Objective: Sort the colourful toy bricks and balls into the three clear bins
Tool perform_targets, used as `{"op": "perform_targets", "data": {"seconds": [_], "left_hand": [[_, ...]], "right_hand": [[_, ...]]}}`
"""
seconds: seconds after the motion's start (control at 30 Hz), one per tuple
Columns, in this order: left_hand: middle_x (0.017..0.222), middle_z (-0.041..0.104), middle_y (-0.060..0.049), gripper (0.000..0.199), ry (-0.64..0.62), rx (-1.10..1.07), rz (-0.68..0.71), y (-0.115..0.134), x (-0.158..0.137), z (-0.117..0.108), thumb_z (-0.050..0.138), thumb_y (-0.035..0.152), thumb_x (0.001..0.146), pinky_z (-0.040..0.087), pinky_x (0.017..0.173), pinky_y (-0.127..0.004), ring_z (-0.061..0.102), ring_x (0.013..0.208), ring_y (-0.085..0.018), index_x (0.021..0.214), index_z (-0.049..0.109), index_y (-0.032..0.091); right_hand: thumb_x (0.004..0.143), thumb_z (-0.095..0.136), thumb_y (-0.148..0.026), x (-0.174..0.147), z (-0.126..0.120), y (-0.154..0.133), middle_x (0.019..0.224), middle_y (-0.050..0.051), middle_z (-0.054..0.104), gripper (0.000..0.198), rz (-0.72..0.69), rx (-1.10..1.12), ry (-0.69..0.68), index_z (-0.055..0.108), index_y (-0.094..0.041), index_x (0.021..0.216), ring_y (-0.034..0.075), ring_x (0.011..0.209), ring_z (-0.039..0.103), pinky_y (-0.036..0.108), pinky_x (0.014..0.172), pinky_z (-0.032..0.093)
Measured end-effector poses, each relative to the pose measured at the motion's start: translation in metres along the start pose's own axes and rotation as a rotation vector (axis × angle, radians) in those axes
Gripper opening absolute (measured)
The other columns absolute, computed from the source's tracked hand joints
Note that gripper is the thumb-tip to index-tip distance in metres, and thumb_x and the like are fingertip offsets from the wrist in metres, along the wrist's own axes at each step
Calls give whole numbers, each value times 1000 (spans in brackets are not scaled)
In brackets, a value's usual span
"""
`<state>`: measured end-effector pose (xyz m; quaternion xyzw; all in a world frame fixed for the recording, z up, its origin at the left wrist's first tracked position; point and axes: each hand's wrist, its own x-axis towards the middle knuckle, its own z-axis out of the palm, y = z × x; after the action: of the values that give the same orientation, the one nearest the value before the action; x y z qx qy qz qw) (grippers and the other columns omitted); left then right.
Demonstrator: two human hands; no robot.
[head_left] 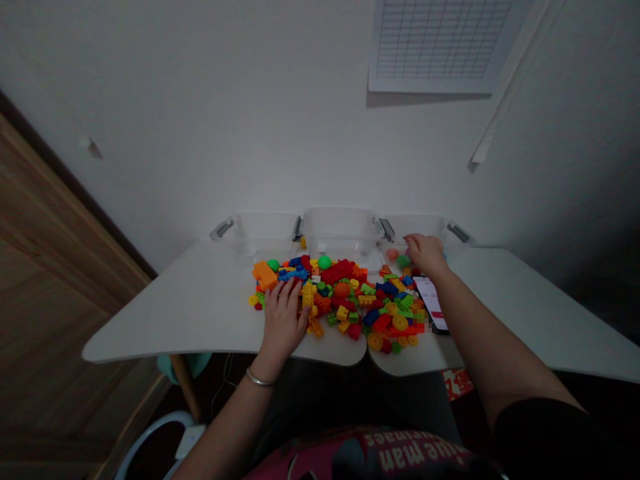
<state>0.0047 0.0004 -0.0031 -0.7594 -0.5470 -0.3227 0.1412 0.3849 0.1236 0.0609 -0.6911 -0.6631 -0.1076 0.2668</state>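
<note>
A heap of colourful plastic building blocks (340, 272) spreads over the middle of the white table. My left hand (284, 317) lies flat on the heap's left side, fingers spread, beside an orange block (265, 275) and a yellow block (309, 295). At the right clear plastic bin (415, 225), my right hand (426, 255) reaches over the front with its fingers bent inward. Whatever it may hold is hidden. Through that bin's wall show an orange ball (393, 254) and a green ball (403, 261). More balls, one green (325, 263) and one orange (342, 291), rest among the blocks.
Two more clear bins, one in the middle (340, 220) and one at left (265, 223), stand against the wall. A phone (430, 303) lies right of the blocks, under my right forearm. Two white tabletops (185, 313) meet near the heap's front.
</note>
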Motion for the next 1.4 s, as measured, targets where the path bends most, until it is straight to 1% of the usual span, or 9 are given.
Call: {"op": "perform_targets", "data": {"seconds": [0.07,0.23,0.33,0.47,0.57,0.7,0.83,1.03,1.4], "left_hand": [[143,49,-15,52,4,1,3,0,0,0,44,38,93,23,114,-57,38,131,-34,138,47,12],[142,49,-15,52,12,8,9,-1,0,0,46,37,92,24,113,-56,38,131,-34,138,47,12],[142,50,-15,51,23,7,13,0,0,1,45,36,92,24,114,-55,38,131,-33,138,48,12],[142,49,-15,52,17,11,14,1,1,0,46,36,92,23,114,-56,38,131,-33,138,47,12],[143,49,-15,52,12,11,11,2,1,-1,46,36,92,23,114,-56,38,131,-33,138,47,12],[143,48,-14,52,10,7,8,2,2,-1,46,36,92,23,115,-55,37,132,-33,138,47,13],[143,48,-14,51,17,-1,8,2,2,-1,44,37,93,23,114,-56,38,132,-33,138,47,13],[143,48,-14,52,10,-11,0,2,2,0,45,37,92,24,114,-56,38,132,-33,139,46,14],[143,48,-14,52,11,-1,2,2,1,-1,45,37,93,23,115,-56,37,132,-33,138,47,13]], "right_hand": [[89,39,-32,1,-2,-1,104,14,71,40,6,127,64,65,-14,115,29,98,61,44,92,41],[82,48,-31,-5,-17,-18,112,13,66,37,-108,352,326,61,-16,114,29,108,56,49,100,39],[83,50,-33,-18,-28,-39,111,11,65,34,-95,489,378,60,-20,113,26,104,57,47,93,45],[84,53,-33,-43,-35,-70,109,8,67,31,-121,616,325,60,-22,112,23,98,60,41,87,49],[84,52,-29,-60,-31,-91,102,8,69,25,-228,594,214,64,-20,105,23,95,62,40,87,48],[85,55,-23,-78,-19,-110,98,6,71,15,-403,411,-37,68,-22,92,22,95,62,38,90,45],[85,60,-25,-88,-13,-120,103,7,70,14,-362,178,-180,69,-20,95,23,99,61,36,90,43],[84,63,-29,-90,-14,-124,102,8,68,19,-324,4,-212,70,-21,99,24,99,58,35,88,40],[84,58,-27,-88,-7,-128,101,10,64,18,-388,-163,-242,68,-20,97,25,97,55,35,80,35]]}}
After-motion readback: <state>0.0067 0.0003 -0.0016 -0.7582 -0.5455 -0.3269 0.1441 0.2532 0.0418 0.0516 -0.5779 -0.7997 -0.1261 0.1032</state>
